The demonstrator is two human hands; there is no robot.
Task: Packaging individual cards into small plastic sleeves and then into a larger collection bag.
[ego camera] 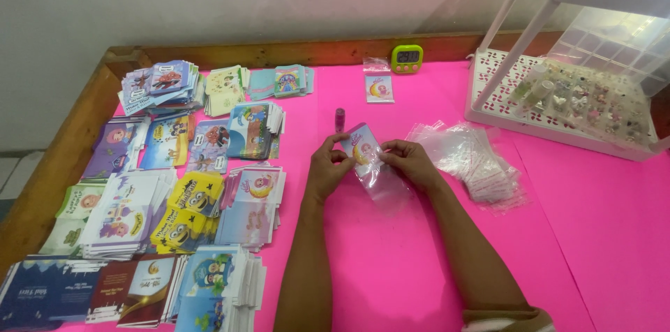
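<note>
A small printed card (361, 145) and a clear plastic sleeve (382, 180) were held at the centre of the pink table (391, 262). The card's nine o'clock edge was pinched by the left hand (328, 164), fingers closed on it. The sleeve's three o'clock side was gripped by the right hand (412, 163), fingertips pressed together.

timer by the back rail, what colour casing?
Lime green casing on the timer, with a dark display; seen in the head view.
</note>
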